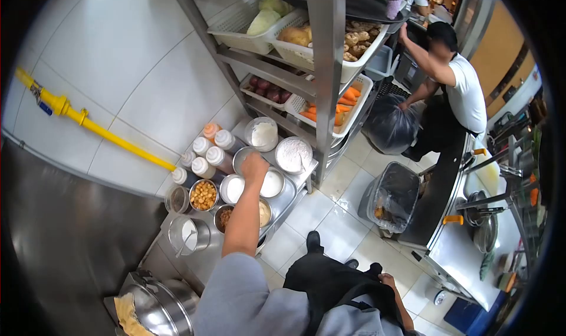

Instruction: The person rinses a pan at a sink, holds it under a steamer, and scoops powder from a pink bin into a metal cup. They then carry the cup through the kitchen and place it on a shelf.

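My left hand reaches down into a round steel container among the seasoning tubs, its fingers hidden by the rim and the hand itself. Around it stand tubs of white powder, a larger tub of white powder with a spoon, and a clear tub of white stuff. A steel pot of golden-brown chunks is to the left. Low by my black apron, my right hand is curled beside something black; what it holds, if anything, cannot be made out.
Squeeze bottles line the wall. A shelf rack holds baskets of carrots, onions and ginger. A co-worker grips a black garbage bag. A lined bin stands on the tiles beside a steel counter.
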{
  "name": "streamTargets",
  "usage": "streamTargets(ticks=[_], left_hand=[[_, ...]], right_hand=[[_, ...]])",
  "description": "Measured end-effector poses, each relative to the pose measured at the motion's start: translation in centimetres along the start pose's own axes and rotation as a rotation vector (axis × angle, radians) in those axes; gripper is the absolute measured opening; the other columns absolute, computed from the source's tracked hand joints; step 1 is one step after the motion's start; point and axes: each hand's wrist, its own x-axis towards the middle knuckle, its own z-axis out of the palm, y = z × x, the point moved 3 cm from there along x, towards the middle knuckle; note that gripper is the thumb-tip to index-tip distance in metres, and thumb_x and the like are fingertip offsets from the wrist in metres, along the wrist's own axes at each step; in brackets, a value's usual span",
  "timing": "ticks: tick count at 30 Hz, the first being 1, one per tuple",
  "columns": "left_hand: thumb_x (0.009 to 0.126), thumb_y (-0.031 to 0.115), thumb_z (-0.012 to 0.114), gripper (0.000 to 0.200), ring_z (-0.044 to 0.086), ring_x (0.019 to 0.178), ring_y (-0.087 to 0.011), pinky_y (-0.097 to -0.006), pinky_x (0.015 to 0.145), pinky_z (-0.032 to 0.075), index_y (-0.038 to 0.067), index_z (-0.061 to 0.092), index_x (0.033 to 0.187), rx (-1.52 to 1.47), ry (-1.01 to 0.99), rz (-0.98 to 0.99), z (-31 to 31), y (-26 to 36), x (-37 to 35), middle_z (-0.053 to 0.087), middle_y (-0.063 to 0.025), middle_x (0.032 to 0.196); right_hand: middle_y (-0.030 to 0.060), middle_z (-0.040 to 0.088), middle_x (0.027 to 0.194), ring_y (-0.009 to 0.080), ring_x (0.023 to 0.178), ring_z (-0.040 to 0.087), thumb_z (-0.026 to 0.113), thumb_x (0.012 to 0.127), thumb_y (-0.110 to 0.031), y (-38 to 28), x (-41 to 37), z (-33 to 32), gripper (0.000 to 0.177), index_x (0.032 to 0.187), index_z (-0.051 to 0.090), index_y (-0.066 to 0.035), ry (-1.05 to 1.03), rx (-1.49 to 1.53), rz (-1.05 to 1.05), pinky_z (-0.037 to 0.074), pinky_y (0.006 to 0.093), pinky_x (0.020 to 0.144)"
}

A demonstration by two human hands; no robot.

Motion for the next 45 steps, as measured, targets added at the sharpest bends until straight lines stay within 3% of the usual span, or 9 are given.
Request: streamTargets(ticks=[13, 15, 22, 29, 33, 38, 39, 42, 45], left_hand=[[0.086, 0.019, 0.064, 0.014, 0.069, 0.078, -0.0401, -0.0525, 0.067, 0.053, 0.006, 0.067, 0.083, -0.063, 0.212, 0.118, -8.9, 4.5, -3.1, 0.071, -0.0186, 0.082], [0.085, 0.019, 0.065, 0.014, 0.068, 0.077, -0.0394, -0.0529, 0.066, 0.052, 0.006, 0.067, 0.083, -0.058, 0.163, 0.202, -11.6, 6.0, -6.0, 0.070, -0.0173, 0.081], [0.082, 0.018, 0.068, 0.010, 0.066, 0.072, -0.0337, -0.0468, 0.060, 0.051, 0.009, 0.064, 0.081, -0.339, -0.259, 0.947, -11.1, 16.5, -21.5, 0.067, -0.0095, 0.078], [0.075, 0.010, 0.064, 0.008, 0.067, 0.072, -0.0323, -0.0448, 0.058, 0.051, 0.009, 0.061, 0.082, -0.275, -0.448, 1.360, -8.0, 21.4, -25.9, 0.064, -0.0091, 0.075], [0.075, 0.008, 0.063, 0.012, 0.068, 0.075, -0.0318, -0.0449, 0.061, 0.052, 0.008, 0.062, 0.087, -0.208, -0.505, 1.422, -6.0, 22.1, -25.3, 0.065, -0.0095, 0.078], [0.086, 0.021, 0.063, 0.013, 0.068, 0.083, -0.0310, -0.0439, 0.072, 0.053, 0.011, 0.069, 0.092, -0.578, -0.625, 1.072, -9.5, 21.3, -19.5, 0.071, -0.0103, 0.087], [0.089, 0.024, 0.059, 0.021, 0.067, 0.088, -0.0355, -0.0443, 0.076, 0.053, 0.009, 0.070, 0.099, -0.574, -0.406, 1.217, -6.9, 19.0, -15.6, 0.071, -0.0144, 0.094], [0.098, 0.028, 0.048, 0.031, 0.064, 0.086, -0.0422, -0.0510, 0.075, 0.049, 0.004, 0.068, 0.097, -0.357, -0.205, 0.542, -10.2, 15.5, -4.9, 0.068, -0.0216, 0.092], [0.095, 0.027, 0.049, 0.032, 0.062, 0.087, -0.0477, -0.0556, 0.074, 0.049, 0.003, 0.069, 0.088, 0.047, -0.075, 0.571, -6.1, 9.5, 4.1, 0.067, -0.0254, 0.092]], right_hand=[[0.0069, 0.066, 0.081, 0.0191, 0.072, 0.065, 0.062, 0.092, -0.019, -2.5, 1.3, -1.4, 0.016, 0.095, 0.066, -0.004, 0.002, 0.070, -0.047, 0.054, 0.0334, 0.060], [0.0043, 0.063, 0.079, 0.0157, 0.071, 0.064, 0.063, 0.094, -0.020, -5.9, 0.7, -1.5, 0.015, 0.095, 0.064, -0.005, 0.047, -0.065, -0.381, 0.053, 0.0307, 0.059], [0.0159, 0.049, 0.141, 0.0289, 0.120, 0.057, 0.077, 0.081, -0.005, -30.0, -19.2, 3.8, 0.038, 0.116, 0.062, -0.003, 0.016, -0.122, -1.185, 0.050, 0.0363, 0.096], [0.0217, 0.042, 0.149, 0.0376, 0.131, 0.050, 0.082, 0.075, -0.004, -32.1, -17.8, 4.5, 0.038, 0.107, 0.061, -0.005, 0.077, -0.273, -1.368, 0.043, 0.0419, 0.106], [0.0232, 0.043, 0.148, 0.0359, 0.132, 0.050, 0.082, 0.073, -0.001, -29.2, -14.5, 5.2, 0.034, 0.096, 0.057, -0.004, -0.012, 0.024, -1.099, 0.044, 0.0393, 0.105], [0.0226, 0.048, 0.143, 0.0264, 0.130, 0.052, 0.081, 0.073, 0.001, -27.5, -12.4, 5.5, 0.032, 0.094, 0.057, -0.003, 0.011, 0.173, -1.041, 0.047, 0.0325, 0.099], [0.0222, 0.049, 0.142, 0.0264, 0.129, 0.053, 0.081, 0.073, 0.001, -26.8, -12.0, 4.8, 0.031, 0.094, 0.057, -0.003, 0.131, 0.070, -1.046, 0.047, 0.0324, 0.099], [0.0236, 0.043, 0.149, 0.0373, 0.134, 0.048, 0.083, 0.071, -0.004, -30.0, -16.9, 2.6, 0.031, 0.089, 0.058, -0.006, 0.345, -0.049, -1.182, 0.041, 0.0422, 0.107], [0.0242, 0.045, 0.147, 0.0417, 0.135, 0.045, 0.084, 0.069, -0.005, -30.9, -18.8, 0.9, 0.032, 0.089, 0.059, -0.007, 0.427, 0.077, -1.197, 0.037, 0.0456, 0.110]])
